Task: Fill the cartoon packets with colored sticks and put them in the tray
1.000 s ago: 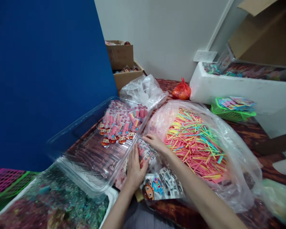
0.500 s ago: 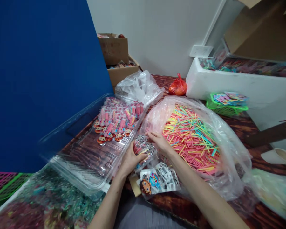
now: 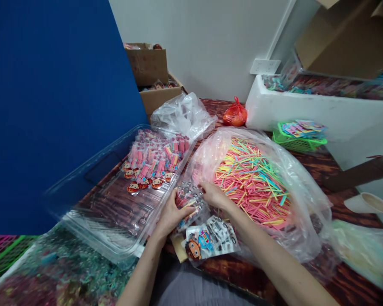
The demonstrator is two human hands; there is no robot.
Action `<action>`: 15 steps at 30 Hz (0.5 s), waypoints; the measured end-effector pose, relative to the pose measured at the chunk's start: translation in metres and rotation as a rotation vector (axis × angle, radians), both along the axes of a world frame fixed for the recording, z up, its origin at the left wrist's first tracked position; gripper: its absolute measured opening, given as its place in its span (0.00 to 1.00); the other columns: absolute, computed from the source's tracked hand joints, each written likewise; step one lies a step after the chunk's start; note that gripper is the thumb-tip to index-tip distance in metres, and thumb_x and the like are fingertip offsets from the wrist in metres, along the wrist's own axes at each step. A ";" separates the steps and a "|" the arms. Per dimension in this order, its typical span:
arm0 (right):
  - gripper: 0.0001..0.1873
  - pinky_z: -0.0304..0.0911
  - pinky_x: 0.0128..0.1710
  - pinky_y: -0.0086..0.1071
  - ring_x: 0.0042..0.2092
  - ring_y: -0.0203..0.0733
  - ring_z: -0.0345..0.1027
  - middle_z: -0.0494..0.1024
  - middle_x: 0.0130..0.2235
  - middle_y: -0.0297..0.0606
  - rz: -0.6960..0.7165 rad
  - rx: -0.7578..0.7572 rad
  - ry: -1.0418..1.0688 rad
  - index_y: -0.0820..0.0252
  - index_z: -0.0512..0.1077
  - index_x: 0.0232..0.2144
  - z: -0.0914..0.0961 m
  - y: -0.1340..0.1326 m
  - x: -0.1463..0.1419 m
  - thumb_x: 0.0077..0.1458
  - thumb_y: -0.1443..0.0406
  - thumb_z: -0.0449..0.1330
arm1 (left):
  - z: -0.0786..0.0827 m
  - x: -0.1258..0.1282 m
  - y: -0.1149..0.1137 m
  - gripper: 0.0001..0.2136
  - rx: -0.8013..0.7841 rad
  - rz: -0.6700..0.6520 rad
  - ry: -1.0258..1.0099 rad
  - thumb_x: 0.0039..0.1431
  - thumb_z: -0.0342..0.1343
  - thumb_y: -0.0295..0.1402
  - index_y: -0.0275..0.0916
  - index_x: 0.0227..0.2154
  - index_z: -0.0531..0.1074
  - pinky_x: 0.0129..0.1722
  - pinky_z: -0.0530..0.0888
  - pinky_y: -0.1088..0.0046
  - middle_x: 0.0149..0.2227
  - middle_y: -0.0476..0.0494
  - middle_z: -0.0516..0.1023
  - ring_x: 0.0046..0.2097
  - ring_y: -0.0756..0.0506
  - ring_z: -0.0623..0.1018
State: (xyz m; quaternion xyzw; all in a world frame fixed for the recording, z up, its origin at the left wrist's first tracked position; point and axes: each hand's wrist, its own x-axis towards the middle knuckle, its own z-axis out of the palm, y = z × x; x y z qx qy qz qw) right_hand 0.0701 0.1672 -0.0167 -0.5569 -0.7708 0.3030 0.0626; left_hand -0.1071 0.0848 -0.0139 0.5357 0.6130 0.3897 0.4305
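Note:
My left hand [image 3: 170,216] is closed around a bunch of clear printed packets [image 3: 189,203] with pink and yellow sticks showing in them, its thumb lying across the front. At their upper right edge, my right hand [image 3: 214,196] pinches with its fingertips; exactly what lies between them is partly hidden. Just below is a pile of flat printed packets [image 3: 212,238] with a cartoon face. To the right, a large clear plastic bag [image 3: 309,208] lies open around a heap of coloured sticks [image 3: 255,182]. Left of my hands, a clear plastic tray [image 3: 115,244] holds rows of filled packets [image 3: 158,155].
Cardboard boxes [image 3: 150,66] and a crumpled clear bag [image 3: 185,112] are behind the tray. Farther right are a red bag [image 3: 235,114], a green basket [image 3: 301,142], a white foam box [image 3: 287,106] and a paper cup [image 3: 359,203]. A blue panel [image 3: 57,106] bounds the left.
The whole view has shifted slightly, so things sit a little farther left. My right hand has dipped slightly at the packets' edge, while my left keeps its hold.

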 end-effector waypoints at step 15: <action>0.10 0.58 0.30 0.30 0.28 0.37 0.63 0.69 0.24 0.29 -0.220 -0.247 0.770 0.59 0.68 0.24 -0.007 -0.004 -0.032 0.47 0.60 0.64 | 0.012 -0.002 -0.009 0.20 -0.061 0.039 -0.097 0.46 0.64 0.31 0.39 0.43 0.68 0.42 0.73 0.68 0.39 0.49 0.78 0.41 0.44 0.78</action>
